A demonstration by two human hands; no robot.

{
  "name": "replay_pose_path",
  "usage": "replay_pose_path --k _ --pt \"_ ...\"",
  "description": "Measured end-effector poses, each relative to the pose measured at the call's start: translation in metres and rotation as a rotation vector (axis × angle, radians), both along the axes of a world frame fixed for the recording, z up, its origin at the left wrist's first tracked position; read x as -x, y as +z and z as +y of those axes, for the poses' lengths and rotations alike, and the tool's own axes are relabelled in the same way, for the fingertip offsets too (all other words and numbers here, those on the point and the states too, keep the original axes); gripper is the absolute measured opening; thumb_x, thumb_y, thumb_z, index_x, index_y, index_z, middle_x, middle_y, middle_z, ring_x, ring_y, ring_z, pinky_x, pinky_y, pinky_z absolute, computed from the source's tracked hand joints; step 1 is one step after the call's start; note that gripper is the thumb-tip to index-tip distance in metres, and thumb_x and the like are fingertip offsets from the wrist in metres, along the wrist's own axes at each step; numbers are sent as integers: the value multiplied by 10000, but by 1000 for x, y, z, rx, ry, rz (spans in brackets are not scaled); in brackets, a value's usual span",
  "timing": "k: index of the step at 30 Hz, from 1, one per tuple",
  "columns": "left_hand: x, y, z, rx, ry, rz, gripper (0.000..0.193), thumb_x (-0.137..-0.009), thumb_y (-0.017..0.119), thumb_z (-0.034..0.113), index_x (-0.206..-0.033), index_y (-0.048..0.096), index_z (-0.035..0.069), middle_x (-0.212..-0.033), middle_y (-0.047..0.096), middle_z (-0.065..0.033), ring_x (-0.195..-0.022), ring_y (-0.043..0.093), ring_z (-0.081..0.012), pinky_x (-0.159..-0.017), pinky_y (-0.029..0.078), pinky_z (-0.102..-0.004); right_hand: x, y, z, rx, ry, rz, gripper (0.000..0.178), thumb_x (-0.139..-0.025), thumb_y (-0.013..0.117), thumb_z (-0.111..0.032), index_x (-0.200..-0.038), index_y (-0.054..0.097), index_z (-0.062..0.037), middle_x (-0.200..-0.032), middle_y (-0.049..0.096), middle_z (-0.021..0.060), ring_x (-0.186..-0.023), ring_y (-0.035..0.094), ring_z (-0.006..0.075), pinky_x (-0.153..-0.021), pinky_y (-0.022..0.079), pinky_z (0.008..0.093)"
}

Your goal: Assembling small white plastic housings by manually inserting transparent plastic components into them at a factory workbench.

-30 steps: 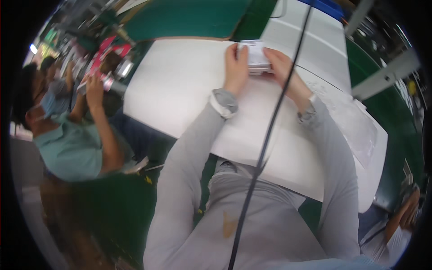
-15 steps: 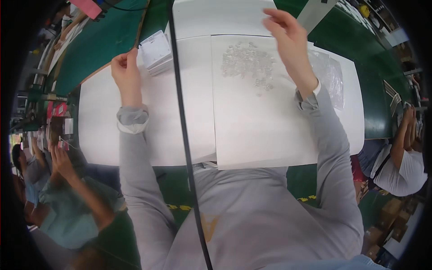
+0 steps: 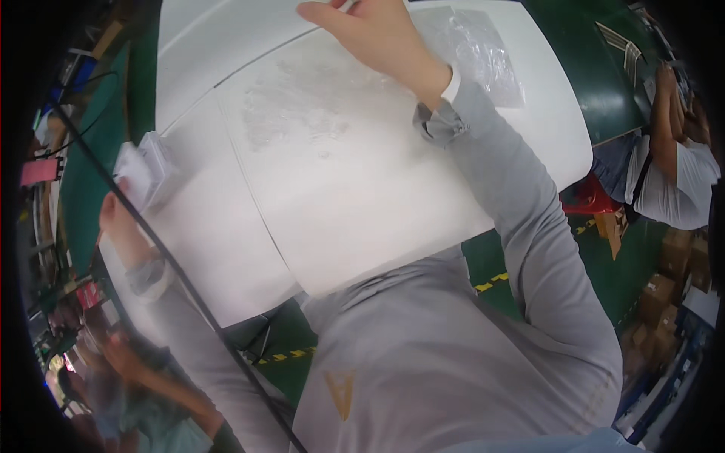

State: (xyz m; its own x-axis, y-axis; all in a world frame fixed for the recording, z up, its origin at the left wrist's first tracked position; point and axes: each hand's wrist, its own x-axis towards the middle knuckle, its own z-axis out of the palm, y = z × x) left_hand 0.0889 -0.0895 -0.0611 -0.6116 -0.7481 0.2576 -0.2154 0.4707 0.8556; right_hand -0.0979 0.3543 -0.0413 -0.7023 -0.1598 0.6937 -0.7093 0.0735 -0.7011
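My left hand [image 3: 117, 219] is at the left edge of the white table, blurred. Its fingers look curled in, right beside a small stack of white boxes or cards [image 3: 151, 172]; I cannot make out whether they touch the stack or hold something small. My right hand [image 3: 385, 38] reaches over the far part of the table with its thumb stretched out and a gap to the fingers. The upper edge of the view cuts off some fingertips, and nothing shows in that hand. Many small clear pieces [image 3: 283, 113] lie scattered on the white surface, left of and nearer than the right hand.
A clear plastic bag [image 3: 483, 60] lies at the far right of the white table [image 3: 377, 219]. A dark cord [image 3: 181, 275] crosses the view at the left. Green tables flank mine. A person in white [image 3: 676, 181] sits right; another in pale green [image 3: 162, 408] is at the lower left.
The view has swung, so the table appears turned and shifted left. The left hand remains near the white stack, the right hand over the far side, past the clear pieces.
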Motion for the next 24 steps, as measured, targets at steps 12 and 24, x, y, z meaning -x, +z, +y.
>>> replay_pose_path --k 12,24 --pt "-43 44 233 601 -966 -349 137 -877 735 60 -945 618 40 -831 577 -72 -785 554 -262 -782 398 -350 -50 18 3 -884 696 -139 190 -746 757 -180 -895 699 -76 -890 590 81 -857 594 249 -745 489 375" --pt "39 43 231 234 -1000 -160 132 -888 754 70 -959 662 8 -822 612 -28 -730 532 -118 -653 408 -274 -34 -11 0 -783 391 102 112 -781 769 -109 -867 741 -45 -731 596 39 -742 611 227 -746 505 346"
